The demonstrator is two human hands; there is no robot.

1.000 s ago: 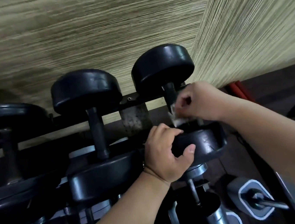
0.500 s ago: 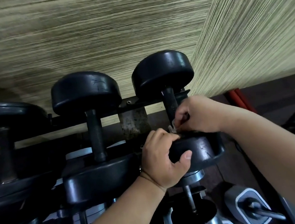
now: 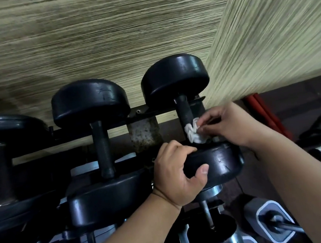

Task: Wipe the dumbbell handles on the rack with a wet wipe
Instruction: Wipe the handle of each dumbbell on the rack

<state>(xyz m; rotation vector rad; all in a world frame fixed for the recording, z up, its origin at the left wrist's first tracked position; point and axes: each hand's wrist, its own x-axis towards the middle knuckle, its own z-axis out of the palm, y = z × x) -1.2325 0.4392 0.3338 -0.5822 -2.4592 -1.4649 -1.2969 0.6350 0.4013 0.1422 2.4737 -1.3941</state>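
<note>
Here, fingertips of the right hand (image 3: 230, 125) pinch the crumpled wet wipe (image 3: 193, 133) against the dumbbell handle (image 3: 183, 110); just below them, the left hand (image 3: 175, 172) curls fingers and thumb around that dumbbell's near head (image 3: 222, 162), on the rack (image 3: 114, 126).

I see open gap between middle dumbbell handle (image 3: 102, 148) and right dumbbell handle (image 3: 183, 112), rusty rack plate (image 3: 144, 136) behind. My left hand (image 3: 179, 176) grips near head (image 3: 222, 164); right hand (image 3: 231, 125) with wet wipe (image 3: 194, 132) blocks handle's right side. Wall (image 3: 106, 37) close behind.
</note>
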